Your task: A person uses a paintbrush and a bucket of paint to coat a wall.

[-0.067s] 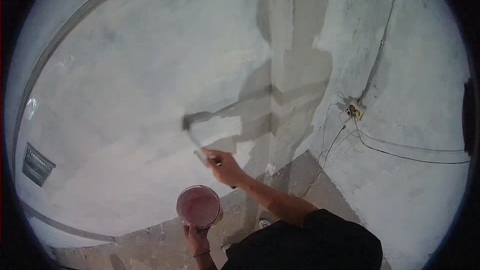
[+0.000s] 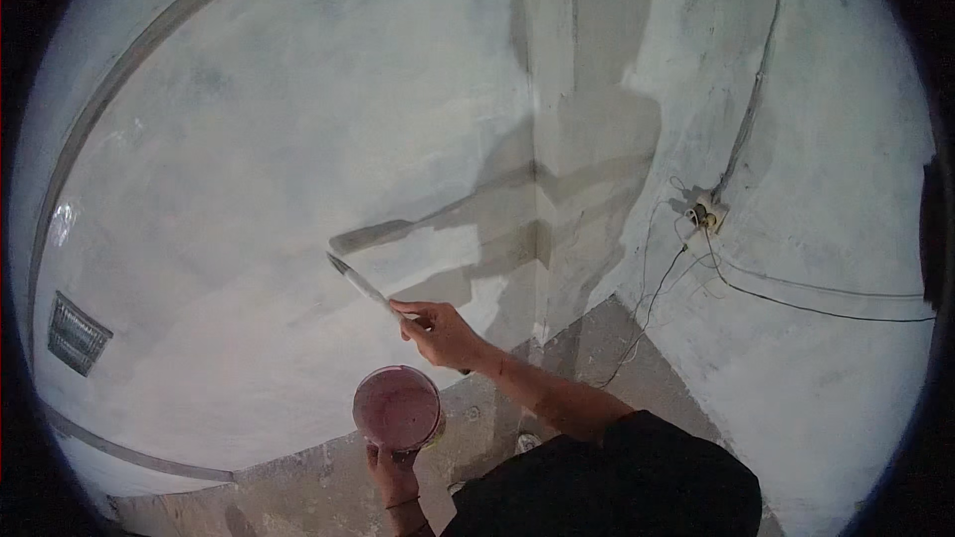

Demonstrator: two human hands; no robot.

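Note:
My right hand (image 2: 438, 334) is closed round the handle of a paintbrush (image 2: 360, 284), a long pale tool with a dark tip. The tip points up and left and is close to the whitish wall (image 2: 249, 189); whether it touches I cannot tell. Below and to the left, my left hand (image 2: 394, 477) grips a small round bucket (image 2: 398, 408) at its lower side. The bucket's mouth faces up toward me, and its inside looks pinkish red. My left thumb and fingertips are partly hidden by the bucket.
An open electrical box (image 2: 706, 216) with loose wires is set in the right wall, a cable running down toward the grey floor (image 2: 637, 358). A vent grille (image 2: 78, 334) sits low on the left. My shadow falls across the wall corner (image 2: 538, 239).
My right hand has turned the paintbrush, so its tip has swung left and slightly down. My left hand and the bucket have hardly moved.

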